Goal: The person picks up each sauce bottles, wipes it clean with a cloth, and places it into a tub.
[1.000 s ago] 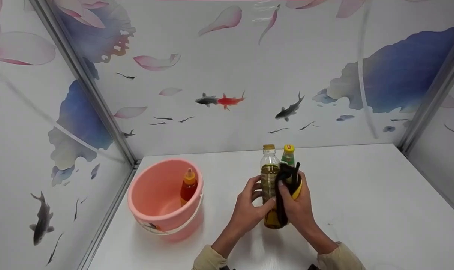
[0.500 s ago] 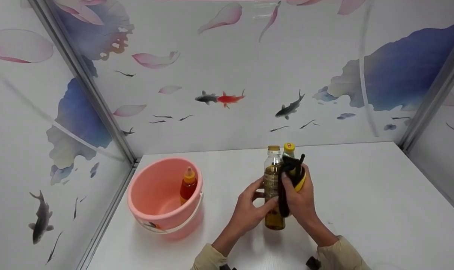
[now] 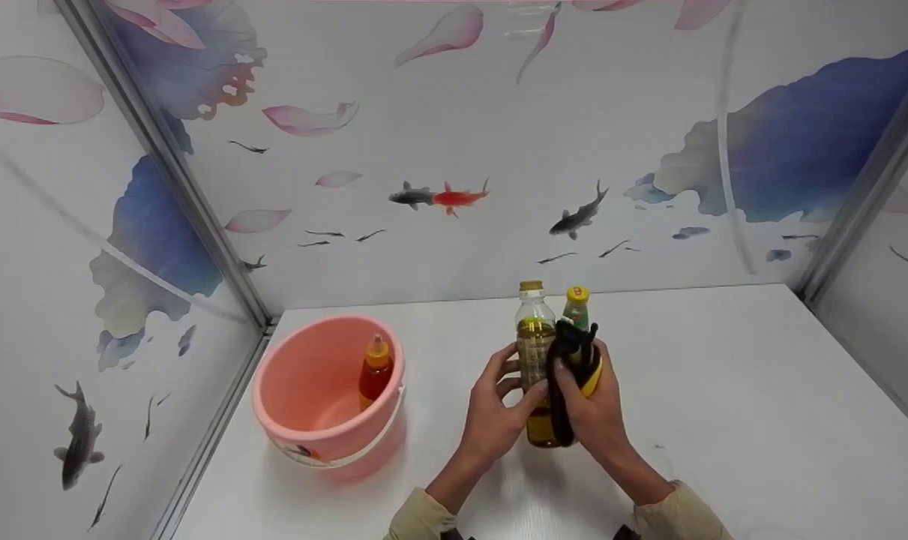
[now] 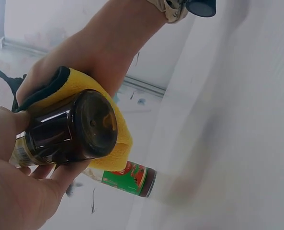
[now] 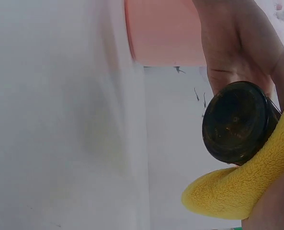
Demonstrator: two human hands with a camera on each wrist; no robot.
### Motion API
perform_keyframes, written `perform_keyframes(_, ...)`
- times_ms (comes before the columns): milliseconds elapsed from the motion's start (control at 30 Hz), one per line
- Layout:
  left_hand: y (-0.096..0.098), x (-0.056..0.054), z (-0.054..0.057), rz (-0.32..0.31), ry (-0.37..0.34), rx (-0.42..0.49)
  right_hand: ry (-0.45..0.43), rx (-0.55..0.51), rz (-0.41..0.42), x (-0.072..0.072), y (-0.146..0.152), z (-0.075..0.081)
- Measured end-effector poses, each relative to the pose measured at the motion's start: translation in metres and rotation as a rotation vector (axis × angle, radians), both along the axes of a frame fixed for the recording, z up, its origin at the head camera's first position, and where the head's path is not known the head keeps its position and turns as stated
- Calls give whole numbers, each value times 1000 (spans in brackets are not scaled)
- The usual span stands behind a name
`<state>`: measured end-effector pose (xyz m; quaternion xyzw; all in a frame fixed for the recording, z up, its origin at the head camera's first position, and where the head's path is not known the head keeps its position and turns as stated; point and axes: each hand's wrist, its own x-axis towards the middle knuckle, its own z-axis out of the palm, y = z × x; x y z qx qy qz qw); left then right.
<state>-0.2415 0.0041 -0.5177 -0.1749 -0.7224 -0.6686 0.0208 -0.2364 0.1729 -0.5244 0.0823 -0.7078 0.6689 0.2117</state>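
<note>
In the head view my left hand [image 3: 495,409] grips a clear bottle of yellowish oil [image 3: 532,337] with a gold cap, thumb on the near side and fingers round the left. Its base shows in both wrist views, raised off the table. My right hand [image 3: 600,409] holds a cloth [image 4: 122,139], yellow with a dark side or edging, against the bottle's right side. The cloth hides part of the label. Just behind stands a smaller bottle [image 3: 576,306] with a yellow cap and a green and red label [image 4: 125,179], its lower part hidden in the head view.
A pink bucket [image 3: 285,375] with a white handle stands on the white table [image 3: 761,405] to the left. Inside it is a red squeeze bottle [image 3: 376,375] with a yellow cap. White panels [image 3: 454,262] painted with fish and petals enclose the table's back and sides.
The oil bottle shifts right, then back left and slightly up, with both hands moving along. My right hand with the cloth rises along the bottle and comes down again. Bucket and smaller bottle stay put.
</note>
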Motion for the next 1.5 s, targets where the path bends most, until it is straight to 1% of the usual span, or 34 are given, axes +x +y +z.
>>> perform_keyframes(167,1,-1,3,43,7,13,-30,9,0,4,-3,-4)
perform_keyframes(233,1,-2,4,57,-6,22,-45,16,2,6,-4,-5)
perform_keyframes(333,2,-2,4,62,-32,31,-59,25,0,6,-6,-6)
perform_keyframes(400,2,-2,5,53,-44,32,-63,28,-6,6,-7,-5)
perform_keyframes(567,3,0,4,15,-36,19,-64,23,-22,5,-5,-5)
perform_keyframes(667,4,1,5,0,-43,8,-57,15,-23,3,-4,-4)
perform_keyframes(800,5,2,5,-7,-53,-12,-48,-2,-21,1,-2,1)
perform_keyframes(933,5,2,2,-11,-41,-40,-31,-7,-19,1,1,6)
perform_keyframes(1133,5,5,1,-73,-11,-72,8,-5,-16,-3,9,9)
perform_keyframes(1267,5,8,0,-102,-17,-71,3,4,-12,-5,12,10)
perform_keyframes(1367,5,9,0,-100,-26,-62,5,9,-11,-5,13,10)
perform_keyframes(1500,6,9,0,-76,-30,-48,12,15,-8,-5,12,8)
